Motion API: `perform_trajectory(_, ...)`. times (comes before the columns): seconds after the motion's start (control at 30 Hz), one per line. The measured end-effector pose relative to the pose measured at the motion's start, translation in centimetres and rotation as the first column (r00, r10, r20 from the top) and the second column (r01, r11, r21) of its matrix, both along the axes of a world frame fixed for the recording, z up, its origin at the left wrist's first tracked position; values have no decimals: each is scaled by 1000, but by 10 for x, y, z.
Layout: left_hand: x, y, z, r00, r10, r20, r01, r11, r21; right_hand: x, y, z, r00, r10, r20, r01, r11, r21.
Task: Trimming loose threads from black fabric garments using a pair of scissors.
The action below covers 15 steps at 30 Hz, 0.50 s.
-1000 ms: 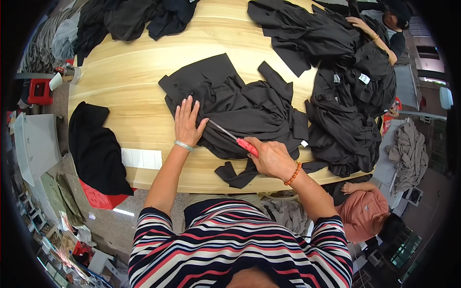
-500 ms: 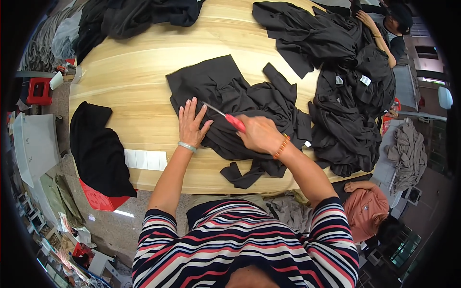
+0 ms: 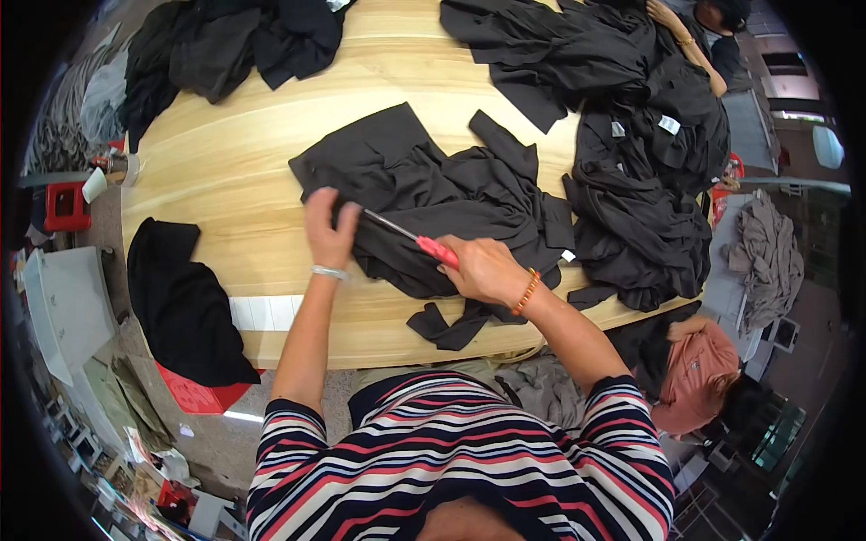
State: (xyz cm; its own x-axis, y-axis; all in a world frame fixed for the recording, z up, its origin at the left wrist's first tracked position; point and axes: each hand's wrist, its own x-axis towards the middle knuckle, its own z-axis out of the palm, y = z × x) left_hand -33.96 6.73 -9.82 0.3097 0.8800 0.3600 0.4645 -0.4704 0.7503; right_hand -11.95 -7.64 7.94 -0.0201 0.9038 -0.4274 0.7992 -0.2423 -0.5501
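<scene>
A dark grey-black garment [image 3: 424, 194] lies crumpled on the wooden table [image 3: 225, 189] in front of me, its wide hem spread toward the upper left. Closed around the red handle of a tool with a thin metal shaft [image 3: 435, 250], my right hand [image 3: 487, 270] is over the lower part of the cloth. The shaft points up and left across the fabric. My left hand [image 3: 329, 230] is at the garment's left edge, near the shaft's tip. Motion blurs its fingers, and whether they pinch the cloth cannot be made out.
A black garment [image 3: 180, 302] hangs over the table's left edge, beside white paper strips [image 3: 262, 313]. More dark garments lie in a heap [image 3: 640, 207] at the right and another [image 3: 216, 50] at the far left. A co-worker's arm [image 3: 690, 45] reaches in at far right; another person [image 3: 695, 374] is nearby.
My left hand has shifted left and its spread fingers have come off the flat cloth into a blur. The right hand keeps its hold on the tool. The whole view has shifted slightly.
</scene>
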Motion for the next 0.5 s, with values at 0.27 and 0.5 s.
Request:
perform_trajectory(0.27, 14, 91, 27, 978, 137, -156, -175, 950, -260, -12, -76, -9, 997, -79, -12, 80, 995, 62)
perform_trajectory(0.5, 100, -65, 220, 788, -512, 343, 517, 852, 84, -9, -83, -19, 978, -163, -132, 184, 967, 173)
